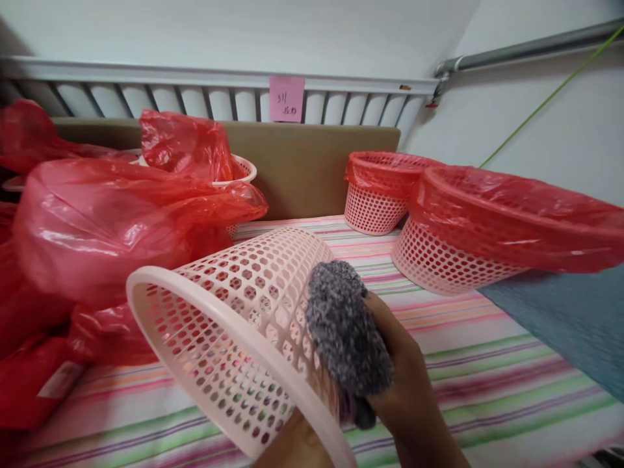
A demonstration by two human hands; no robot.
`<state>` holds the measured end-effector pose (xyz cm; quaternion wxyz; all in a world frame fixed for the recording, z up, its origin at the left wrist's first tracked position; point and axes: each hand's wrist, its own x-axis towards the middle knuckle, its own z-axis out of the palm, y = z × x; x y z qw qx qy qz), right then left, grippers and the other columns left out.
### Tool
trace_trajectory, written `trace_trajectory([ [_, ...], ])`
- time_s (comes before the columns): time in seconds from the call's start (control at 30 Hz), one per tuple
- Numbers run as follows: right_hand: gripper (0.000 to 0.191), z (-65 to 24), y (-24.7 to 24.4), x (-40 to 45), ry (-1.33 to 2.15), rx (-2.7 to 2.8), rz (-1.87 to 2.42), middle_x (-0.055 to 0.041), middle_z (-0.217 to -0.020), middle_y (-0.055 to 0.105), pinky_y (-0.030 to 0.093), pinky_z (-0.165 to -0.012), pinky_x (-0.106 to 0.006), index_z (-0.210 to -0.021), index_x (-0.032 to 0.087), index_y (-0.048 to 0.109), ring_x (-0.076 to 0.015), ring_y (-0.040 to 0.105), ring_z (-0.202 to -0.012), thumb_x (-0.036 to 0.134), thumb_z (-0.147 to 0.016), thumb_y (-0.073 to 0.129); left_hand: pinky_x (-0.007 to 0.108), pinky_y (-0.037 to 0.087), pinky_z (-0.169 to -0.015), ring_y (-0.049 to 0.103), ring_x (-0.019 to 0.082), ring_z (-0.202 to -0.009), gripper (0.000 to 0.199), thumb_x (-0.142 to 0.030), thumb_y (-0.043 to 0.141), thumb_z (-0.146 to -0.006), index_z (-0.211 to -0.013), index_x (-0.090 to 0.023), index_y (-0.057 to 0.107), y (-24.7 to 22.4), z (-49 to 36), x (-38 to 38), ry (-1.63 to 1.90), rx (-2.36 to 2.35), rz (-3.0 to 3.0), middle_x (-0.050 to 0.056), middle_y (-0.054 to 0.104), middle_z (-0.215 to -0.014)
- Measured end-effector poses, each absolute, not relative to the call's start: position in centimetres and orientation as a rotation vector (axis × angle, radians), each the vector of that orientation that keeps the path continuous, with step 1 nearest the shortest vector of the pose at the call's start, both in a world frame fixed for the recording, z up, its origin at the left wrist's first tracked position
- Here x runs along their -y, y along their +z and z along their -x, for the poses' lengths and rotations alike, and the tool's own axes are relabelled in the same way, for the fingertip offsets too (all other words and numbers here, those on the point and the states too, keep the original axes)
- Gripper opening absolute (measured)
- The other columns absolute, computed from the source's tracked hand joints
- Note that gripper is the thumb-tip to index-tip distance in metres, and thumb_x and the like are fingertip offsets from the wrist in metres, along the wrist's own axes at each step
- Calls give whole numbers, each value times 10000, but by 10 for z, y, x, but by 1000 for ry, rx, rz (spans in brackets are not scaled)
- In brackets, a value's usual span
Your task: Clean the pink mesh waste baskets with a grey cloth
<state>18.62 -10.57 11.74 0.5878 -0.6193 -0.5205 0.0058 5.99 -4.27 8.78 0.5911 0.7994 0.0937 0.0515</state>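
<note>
A pale pink perforated basket (253, 292) is tipped on its side over the striped cloth, its open rim facing the lower left. My right hand (400, 364) is closed on a fuzzy grey cloth (346, 325), which lies against the outside of the basket near its base. A small dark piece shows under the cloth. My left forearm reaches up from the bottom edge at the basket's rim. Of my left hand (325, 389), only a blurred bit of skin shows by the lattice; its fingers are hidden.
Red plastic bags (112, 227) pile up at the left, one in another basket. Two baskets lined with red bags (377, 201) (458, 247) stand at the right. Behind are a tan board (302, 169), a white radiator (195, 101) with a pink note (286, 99), and a pipe (526, 49).
</note>
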Motion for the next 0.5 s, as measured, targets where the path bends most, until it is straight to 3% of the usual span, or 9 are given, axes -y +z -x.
trace_trajectory([
  [0.1, 395, -174, 131, 113, 130, 1289, 1371, -21, -1058, 584, 494, -769, -227, -1133, 287, 588, -174, 590, -939, 164, -758, 603, 475, 257, -1140, 350, 291, -1370, 470, -418, 365, -898, -1325, -267, 493, 100, -51, 42, 115, -205, -1874, 37, 533, -1375],
  [0.2, 271, -168, 138, 115, 183, 1272, 1325, -46, -1019, 604, 511, -732, -239, -1085, 273, 624, -175, 609, -885, 184, -857, 508, 434, 341, -1093, 429, 263, -1322, 534, -374, 146, -933, -1281, -283, 539, 97, -44, 43, 115, -226, -1852, -3, 618, -1265],
  [0.27, 249, -168, 138, 114, 156, 1240, 1329, -58, -1009, 611, 515, -730, -250, -1068, 254, 636, -184, 611, -880, 198, -861, 509, 446, 387, -1062, 474, 285, -1284, 496, -380, 202, -923, -1268, -301, 550, 86, -44, 45, 98, -261, -1846, -17, 638, -1234],
  [0.37, 306, -173, 132, 110, 54, 1190, 1393, -49, -1004, 622, 509, -726, -242, -1079, 244, 631, -189, 607, -893, 191, -781, 594, 471, 424, -1039, 488, 322, -1268, 489, -386, 466, -839, -1323, -321, 489, 64, -54, 48, 36, -297, -1856, -2, 581, -1329],
  [0.5, 321, -188, 121, 103, -101, 969, 1515, -25, -932, 648, 497, -723, -239, -1025, 225, 644, -180, 608, -838, 204, -705, 624, 501, 326, -1106, 403, 331, -1332, 592, -299, 542, -795, -1376, -286, 429, 40, -67, 51, -10, -311, -1870, 41, 531, -1389],
])
